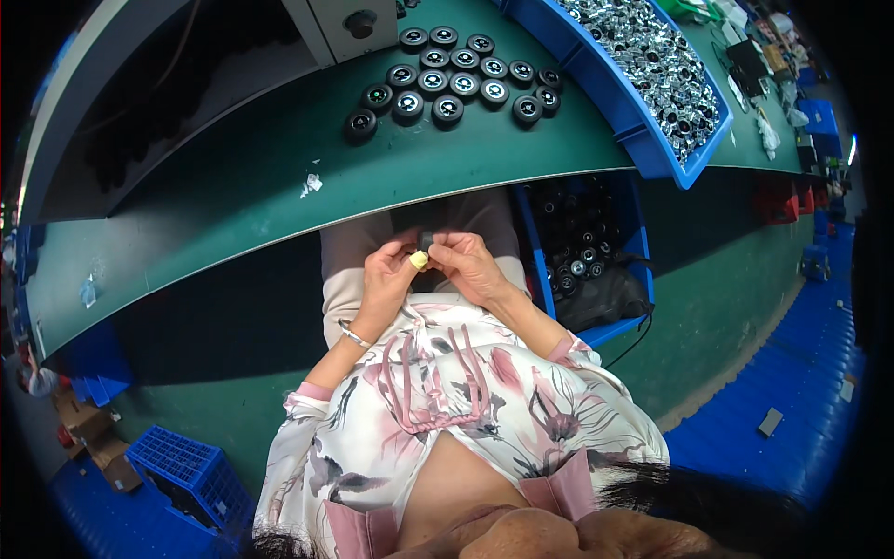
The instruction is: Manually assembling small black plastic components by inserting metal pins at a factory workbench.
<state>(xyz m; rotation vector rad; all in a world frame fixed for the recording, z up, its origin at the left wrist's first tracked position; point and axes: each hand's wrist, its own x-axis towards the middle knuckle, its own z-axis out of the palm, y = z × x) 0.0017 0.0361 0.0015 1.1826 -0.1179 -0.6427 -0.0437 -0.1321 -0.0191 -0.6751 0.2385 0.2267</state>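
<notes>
My left hand (384,278) and my right hand (468,267) meet over my lap, just below the near edge of the green table (279,200). Between their fingertips is a small dark part (426,240), mostly covered by fingers, so its exact kind does not show. Both hands are closed on it. A yellow wrapping (419,260) covers the tip of my left thumb. On the table beyond lie several black wheels (433,81) with shiny hubs, spread in loose rows.
A blue bin (643,140) heaped with shiny metal-coloured parts stands at the table's right. Beside my right leg, a blue crate (535,252) holds black wheels and a dark bag (601,296). A grey-framed machine (321,28) stands at the upper left. A blue basket (186,466) sits lower left.
</notes>
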